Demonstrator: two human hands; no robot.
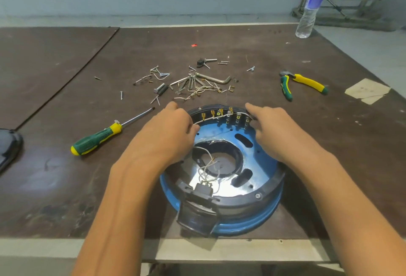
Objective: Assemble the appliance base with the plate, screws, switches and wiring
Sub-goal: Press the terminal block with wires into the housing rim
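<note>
A round blue appliance base (252,166) with a black rim lies upside down near the table's front edge. A row of switch terminals with brass connectors (222,114) runs along its far rim. A white wire (208,119) stretches along those terminals. My left hand (169,135) rests on the base's left side, its fingers pinching the wire's left end. My right hand (276,130) sits on the right rim, index finger extended, fingers at the wire's right end. More white wires (208,170) loop through the central hole beside a black connector block (203,189).
A green-yellow screwdriver (98,138) lies to the left. Loose screws, hex keys and wire pieces (191,82) are scattered behind the base. Green-yellow pliers (303,83) lie at the right, a water bottle (309,10) at the far right, a black part (8,146) at the left edge.
</note>
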